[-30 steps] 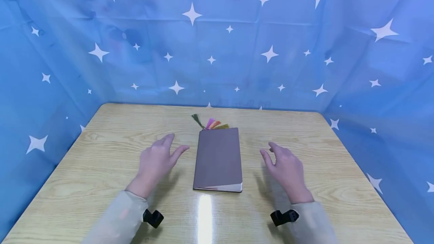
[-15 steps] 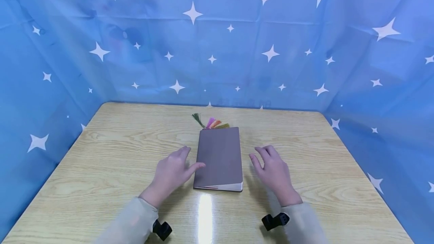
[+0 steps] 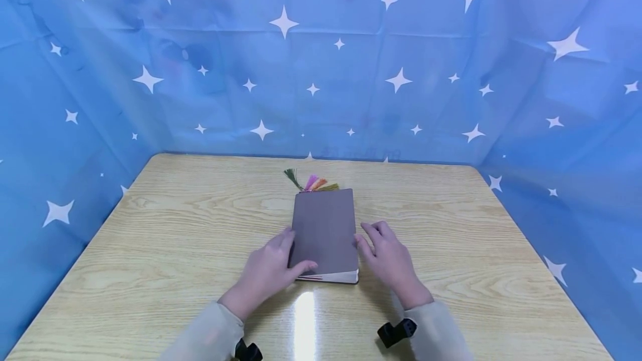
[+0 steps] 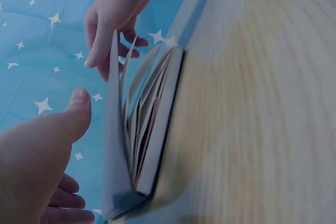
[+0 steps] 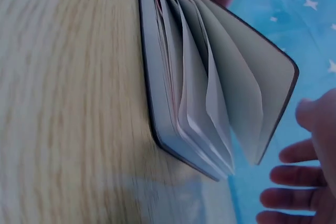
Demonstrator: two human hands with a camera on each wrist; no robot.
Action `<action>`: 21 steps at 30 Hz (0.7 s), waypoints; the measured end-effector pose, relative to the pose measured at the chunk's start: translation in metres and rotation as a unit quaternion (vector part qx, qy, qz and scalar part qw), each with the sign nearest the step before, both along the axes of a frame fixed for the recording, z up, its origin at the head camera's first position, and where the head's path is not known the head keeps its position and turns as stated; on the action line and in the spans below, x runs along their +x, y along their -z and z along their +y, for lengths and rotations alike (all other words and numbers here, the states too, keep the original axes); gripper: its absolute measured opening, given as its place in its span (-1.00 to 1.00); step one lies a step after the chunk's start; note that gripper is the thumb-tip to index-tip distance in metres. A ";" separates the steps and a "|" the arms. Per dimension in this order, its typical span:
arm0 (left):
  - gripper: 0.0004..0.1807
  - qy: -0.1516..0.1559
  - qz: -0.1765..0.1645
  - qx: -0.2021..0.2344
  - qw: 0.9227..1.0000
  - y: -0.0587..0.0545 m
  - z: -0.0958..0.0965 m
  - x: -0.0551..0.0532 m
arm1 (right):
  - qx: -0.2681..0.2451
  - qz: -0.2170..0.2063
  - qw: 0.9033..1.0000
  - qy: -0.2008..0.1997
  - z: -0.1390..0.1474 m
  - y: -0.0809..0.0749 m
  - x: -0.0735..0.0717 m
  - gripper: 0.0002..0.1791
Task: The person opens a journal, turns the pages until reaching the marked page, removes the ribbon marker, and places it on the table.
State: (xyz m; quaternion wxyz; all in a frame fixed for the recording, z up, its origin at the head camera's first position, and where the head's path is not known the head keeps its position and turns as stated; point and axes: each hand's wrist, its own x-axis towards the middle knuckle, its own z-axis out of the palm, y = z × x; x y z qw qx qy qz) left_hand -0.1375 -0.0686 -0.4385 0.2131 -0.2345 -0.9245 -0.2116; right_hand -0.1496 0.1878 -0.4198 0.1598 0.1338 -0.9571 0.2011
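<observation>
A notebook [image 3: 323, 233] with a dark grey-brown cover lies in the middle of the table. Both wrist views show its front cover lifted along the loose edge and the white pages [image 5: 205, 87] fanned apart. Tassels [image 3: 316, 183] in green, purple, orange and olive stick out at its top. My left hand [image 3: 266, 272] is at the left, spine side, its fingers along the edge and its thumb stretched over the lower cover. On the other side my right hand [image 3: 388, 261] has its fingertips right at the right edge, fingers slightly bent. Neither hand grips the notebook.
The light wood table [image 3: 200, 205] spreads out on all sides of the notebook. Behind it and at both sides hangs a blue cloth [image 3: 321, 54] with white stars. Each wrist wears a black camera [image 3: 396, 332], over light sleeves [image 3: 436, 330].
Both hands have moved inward to the notebook, the left one rightward and toward the person, the right one leftward. The notebook stays in place.
</observation>
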 end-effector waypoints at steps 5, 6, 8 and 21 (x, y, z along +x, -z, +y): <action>-0.10 0.003 -0.021 -0.021 1.000 0.001 0.005 0.006 | 0.012 -0.027 1.000 -0.003 -0.005 0.001 0.000 -0.53; -0.11 0.002 -0.022 -0.027 0.999 0.001 0.006 0.007 | 0.008 -0.030 0.999 -0.004 -0.006 0.001 0.001 -0.54; -0.11 0.003 -0.019 -0.036 0.999 0.001 0.008 0.008 | 0.007 -0.033 0.999 -0.009 -0.008 0.001 0.001 -0.55; -0.15 0.009 0.044 -0.076 0.996 0.002 0.018 0.007 | 0.009 0.030 0.998 -0.047 -0.012 -0.003 0.001 -0.60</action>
